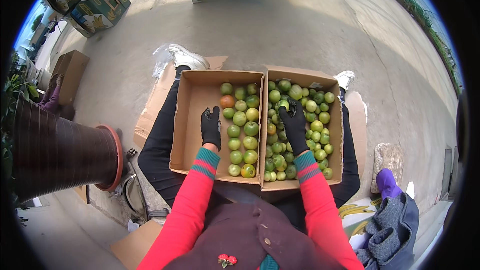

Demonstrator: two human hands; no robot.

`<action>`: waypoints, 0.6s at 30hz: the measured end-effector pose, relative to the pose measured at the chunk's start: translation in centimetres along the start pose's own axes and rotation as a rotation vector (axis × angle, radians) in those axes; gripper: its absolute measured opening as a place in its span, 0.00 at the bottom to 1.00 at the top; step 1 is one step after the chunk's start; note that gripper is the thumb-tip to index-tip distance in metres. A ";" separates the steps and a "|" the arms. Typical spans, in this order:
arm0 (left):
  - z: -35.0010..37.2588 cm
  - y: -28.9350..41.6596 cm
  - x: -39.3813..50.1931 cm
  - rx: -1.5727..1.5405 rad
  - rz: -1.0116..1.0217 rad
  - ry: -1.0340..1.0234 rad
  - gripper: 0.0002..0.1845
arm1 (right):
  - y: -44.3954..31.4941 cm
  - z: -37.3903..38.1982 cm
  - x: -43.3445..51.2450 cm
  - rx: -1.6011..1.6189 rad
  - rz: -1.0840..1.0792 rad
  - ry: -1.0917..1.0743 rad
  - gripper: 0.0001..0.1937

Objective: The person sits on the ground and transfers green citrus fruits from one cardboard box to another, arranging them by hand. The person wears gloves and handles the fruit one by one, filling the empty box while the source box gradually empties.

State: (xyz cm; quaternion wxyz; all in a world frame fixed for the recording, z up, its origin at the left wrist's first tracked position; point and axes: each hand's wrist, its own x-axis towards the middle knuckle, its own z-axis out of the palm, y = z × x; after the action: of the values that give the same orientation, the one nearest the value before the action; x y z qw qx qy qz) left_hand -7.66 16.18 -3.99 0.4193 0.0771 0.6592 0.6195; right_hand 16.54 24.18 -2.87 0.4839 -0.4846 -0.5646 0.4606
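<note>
Two cardboard boxes stand side by side between my legs. In the left cardboard box [191, 93], green tomatoes [240, 118] sit in rough rows along the right half, with one orange-red tomato [227, 101] among them. Bare cardboard shows on that box's left side. My left hand [211, 127], in a black glove, hangs over this box just left of the rows, fingers apart and holding nothing. The right cardboard box [339, 146] is filled with many loose green tomatoes [317, 125]. Over it, my gloved right hand [294, 122] grips a green tomato [282, 105] at its fingertips.
A large brown plant pot [67, 150] stands close on the left. Banana boxes [99, 7] are stacked at the far left. Flattened cardboard [152, 108] lies under my legs on the concrete floor [240, 33]. A grey garment [393, 225] lies at lower right, a bag [134, 195] at lower left.
</note>
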 end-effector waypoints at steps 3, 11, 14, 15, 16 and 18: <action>-2.3 1.4 -2.4 -0.016 0.360 -0.243 0.31 | -5.1 -0.7 -2.5 0.412 0.254 -0.137 0.19; -2.1 3.6 -12.8 0.381 0.614 -0.658 0.31 | -10.3 3.0 -10.0 0.450 0.298 -0.439 0.19; -2.8 2.6 -11.5 0.232 0.413 -0.470 0.29 | -10.1 2.8 -9.8 0.353 0.271 -0.438 0.18; -3.0 2.2 -10.1 0.099 0.391 -0.405 0.28 | -9.7 2.7 -9.6 0.303 0.261 -0.439 0.17; -3.4 1.8 -8.3 0.177 0.445 -0.291 0.28 | -9.2 2.4 -9.4 0.287 0.251 -0.410 0.17; -4.6 0.8 -4.8 0.375 0.508 -0.150 0.27 | -9.1 1.5 -8.9 0.311 0.271 -0.401 0.17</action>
State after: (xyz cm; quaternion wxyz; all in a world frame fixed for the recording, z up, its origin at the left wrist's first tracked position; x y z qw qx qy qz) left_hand -7.91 9.94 -1.65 0.2770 0.3604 0.6887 0.5649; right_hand 14.65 14.32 5.08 0.3650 -0.3750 -0.5018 0.6888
